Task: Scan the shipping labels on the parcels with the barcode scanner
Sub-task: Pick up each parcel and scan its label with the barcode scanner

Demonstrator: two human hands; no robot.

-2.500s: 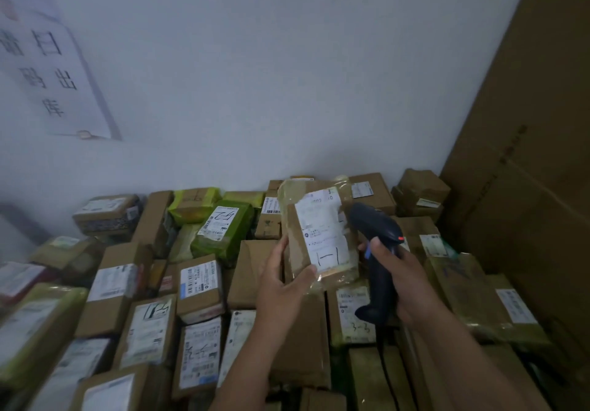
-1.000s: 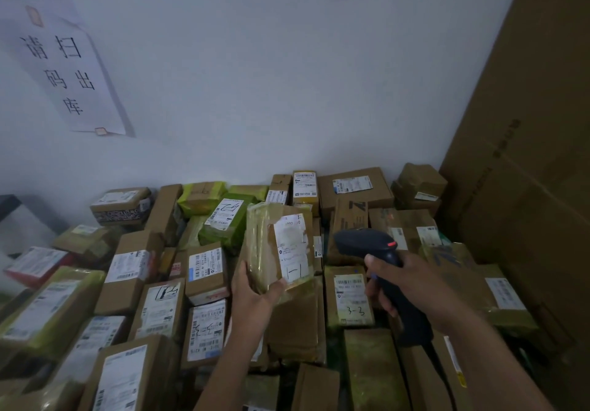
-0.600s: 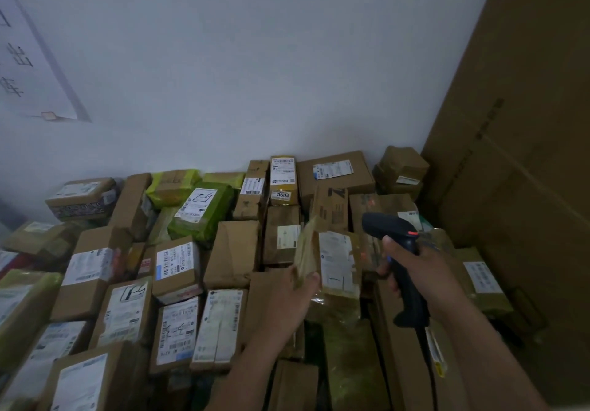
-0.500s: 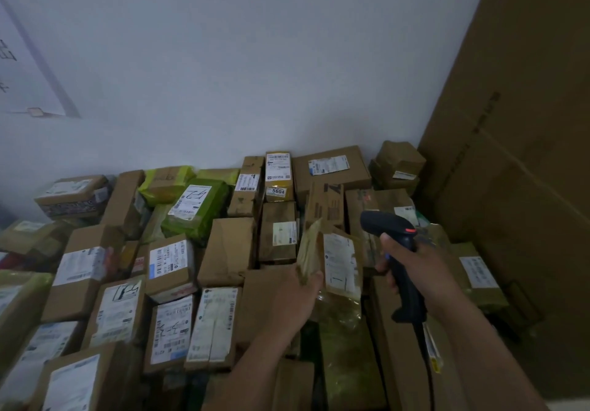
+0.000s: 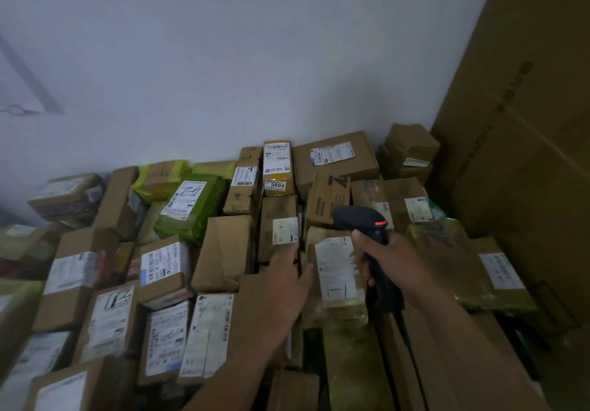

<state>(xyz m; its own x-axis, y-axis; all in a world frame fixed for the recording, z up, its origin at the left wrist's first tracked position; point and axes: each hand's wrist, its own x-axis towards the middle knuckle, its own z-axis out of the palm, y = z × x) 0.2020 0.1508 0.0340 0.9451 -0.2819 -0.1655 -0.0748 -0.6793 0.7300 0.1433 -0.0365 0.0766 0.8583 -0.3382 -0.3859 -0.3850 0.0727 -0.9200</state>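
A parcel wrapped in yellowish plastic (image 5: 338, 310), its white label hand-marked "1-1", lies label up on the pile of parcels at centre right. My left hand (image 5: 285, 278) is at its left edge, fingers fairly straight, thumb touching the wrapping. My right hand (image 5: 394, 262) grips the handle of the black barcode scanner (image 5: 359, 219). The scanner's head with its red button sits just above the parcel's top right corner and points left. Its cable runs down along my right forearm.
Brown boxes and green and yellow mailers, most with white labels, fill the floor up to the white wall, among them a yellow box marked 5604 (image 5: 277, 168). A tall cardboard sheet (image 5: 526, 142) stands at the right.
My left hand has brought the marked parcel from up in front of the scanner down onto the pile, and its grip has loosened. The scanner stayed in my right hand; the view swung right.
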